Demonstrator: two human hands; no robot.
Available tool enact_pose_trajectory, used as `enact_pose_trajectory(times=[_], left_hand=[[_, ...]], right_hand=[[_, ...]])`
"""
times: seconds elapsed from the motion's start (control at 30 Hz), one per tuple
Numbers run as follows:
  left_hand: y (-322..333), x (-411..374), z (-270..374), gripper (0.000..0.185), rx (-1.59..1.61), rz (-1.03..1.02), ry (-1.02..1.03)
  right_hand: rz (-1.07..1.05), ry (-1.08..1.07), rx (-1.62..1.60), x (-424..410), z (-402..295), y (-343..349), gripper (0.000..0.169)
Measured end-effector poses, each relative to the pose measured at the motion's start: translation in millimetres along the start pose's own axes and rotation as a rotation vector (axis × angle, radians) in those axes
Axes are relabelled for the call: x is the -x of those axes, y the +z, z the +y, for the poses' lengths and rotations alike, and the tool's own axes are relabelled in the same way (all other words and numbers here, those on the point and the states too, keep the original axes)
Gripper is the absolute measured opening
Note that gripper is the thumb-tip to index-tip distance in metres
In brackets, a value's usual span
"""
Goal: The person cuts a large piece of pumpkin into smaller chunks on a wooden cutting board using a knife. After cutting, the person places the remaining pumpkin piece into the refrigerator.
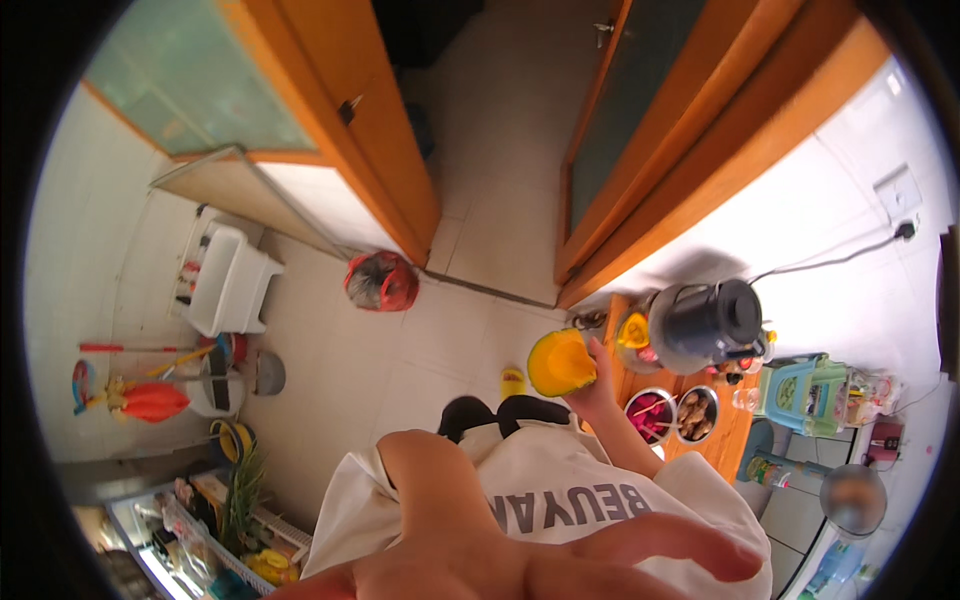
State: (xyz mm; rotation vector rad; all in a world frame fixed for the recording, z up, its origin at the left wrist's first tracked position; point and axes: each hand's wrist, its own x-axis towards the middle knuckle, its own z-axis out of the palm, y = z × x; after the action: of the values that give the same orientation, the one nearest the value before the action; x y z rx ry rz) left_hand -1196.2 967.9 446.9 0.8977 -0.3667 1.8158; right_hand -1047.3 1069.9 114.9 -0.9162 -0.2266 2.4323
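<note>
A cut piece of pumpkin with orange flesh and a green-yellow rind is held in my right hand, to the left of a wooden table. Fingers grip its right side. My left hand is raised very close to the camera at the bottom edge, its thumb stretched to the right; nothing shows in it, though part of the hand is cut off. On the table, near my right forearm, stand a metal bowl of magenta pieces with chopsticks and a metal bowl of brown lumps.
A dark lidded appliance stands at the table's far end. Stacked plastic stools are at the right. A red bag-lined bin is by the open doorway. At left are a white plastic tub and cleaning tools; a crowded rack stands lower left.
</note>
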Motion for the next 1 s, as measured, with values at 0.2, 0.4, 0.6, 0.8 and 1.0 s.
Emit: enact_pose_trajectory(times=[0.2,0.4,0.6,0.8,1.0], left_hand=[[-121,-114,9,0.071,-0.238,0.212,0.114],[-415,-174,48,0.054,-1.373,0.425,0.177],[-735,-196,102,0.062,-2.839,-0.044,-0.955],[-855,-188,159,0.054,-2.843,-0.077,-1.778],[-890,-168,189,0.052,-2.261,-0.004,-2.425]], right_hand=[[-0.169,0.042,-0.193,-105,-107,48,0.070],[-0.129,-0.118,-0.119,-226,-182,87,0.083],[-0.248,-0.182,-0.144,-366,-259,81,0.087],[-0.181,-0.228,0.076,-443,-338,175,0.110],[-0.495,-0.284,0.153,-516,-416,222,0.098]])
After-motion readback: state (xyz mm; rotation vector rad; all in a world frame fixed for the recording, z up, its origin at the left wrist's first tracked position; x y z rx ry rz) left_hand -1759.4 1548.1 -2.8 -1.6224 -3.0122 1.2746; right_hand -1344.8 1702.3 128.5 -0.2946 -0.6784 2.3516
